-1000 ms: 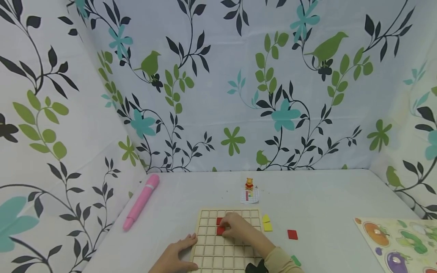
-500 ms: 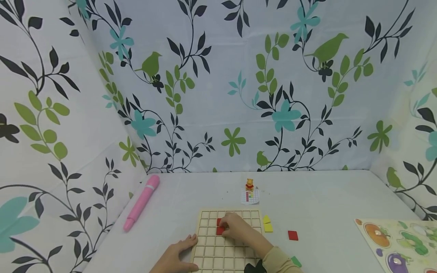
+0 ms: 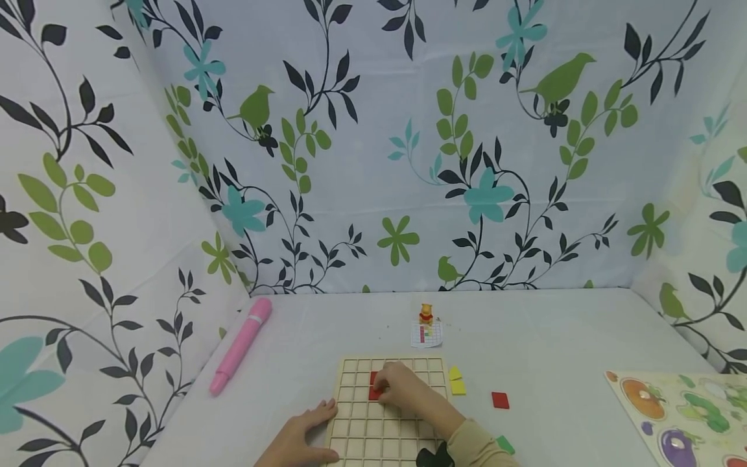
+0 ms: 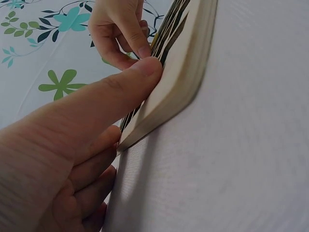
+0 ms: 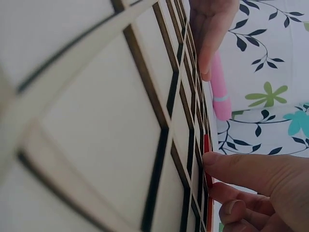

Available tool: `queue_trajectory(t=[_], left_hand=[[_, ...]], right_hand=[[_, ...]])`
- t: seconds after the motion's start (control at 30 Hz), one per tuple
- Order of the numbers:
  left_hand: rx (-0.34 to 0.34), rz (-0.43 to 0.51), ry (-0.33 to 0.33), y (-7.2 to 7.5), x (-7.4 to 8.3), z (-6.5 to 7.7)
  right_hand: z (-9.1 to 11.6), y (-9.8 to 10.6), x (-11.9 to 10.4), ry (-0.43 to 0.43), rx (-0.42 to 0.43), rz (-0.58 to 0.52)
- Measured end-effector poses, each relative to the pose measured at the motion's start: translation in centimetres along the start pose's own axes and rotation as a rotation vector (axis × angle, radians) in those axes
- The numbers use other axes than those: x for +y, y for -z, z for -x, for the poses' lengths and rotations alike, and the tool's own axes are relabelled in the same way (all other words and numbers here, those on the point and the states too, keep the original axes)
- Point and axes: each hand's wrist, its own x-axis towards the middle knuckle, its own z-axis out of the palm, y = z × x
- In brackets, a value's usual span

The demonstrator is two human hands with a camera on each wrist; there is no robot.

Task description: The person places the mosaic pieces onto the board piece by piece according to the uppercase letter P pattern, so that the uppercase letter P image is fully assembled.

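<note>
A wooden grid board lies on the white table in the head view. Red square tiles sit in cells near its upper middle, partly hidden by my right hand. In the right wrist view the thumb and index fingertip of that hand pinch at a red tile in the grid. My left hand rests at the board's left edge, fingers stretched out. Its thumb presses on the board's rim in the left wrist view, the other fingers alongside.
Right of the board lie yellow tiles, a loose red tile and a green piece. Behind it are a patterned card and a small bear figure. A pink tube lies left, a vegetable picture board right.
The pale line between the red tiles, visible earlier, no longer shows beside my right fingers. That hand has shifted very slightly left; the left hand keeps its place.
</note>
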Motion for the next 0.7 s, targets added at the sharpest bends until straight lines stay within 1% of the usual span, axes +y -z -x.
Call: queue_trajectory(t=[0.13, 0.3, 0.37, 0.53, 0.7], left_hand=[[0.004, 0.002, 0.0, 0.08, 0.11, -0.01], [0.02, -0.019, -0.026, 0.18, 0.21, -0.04], [0.018, -0.018, -0.025, 0.21, 0.24, -0.07], [0.003, 0.006, 0.007, 0.24, 0.23, -0.1], [0.001, 0.018, 0.002, 0.11, 0.17, -0.01]], right_hand=[[0.05, 0.18, -0.05, -0.001, -0.007, 0.006], [0.17, 0.55, -0.15, 0.008, -0.005, 0.019], [0.18, 0.62, -0.15, 0.011, -0.003, 0.023], [0.13, 0.66, -0.01, 0.051, -0.003, 0.033], [0.36, 0.92, 0.33, 0.093, 0.002, 0.048]])
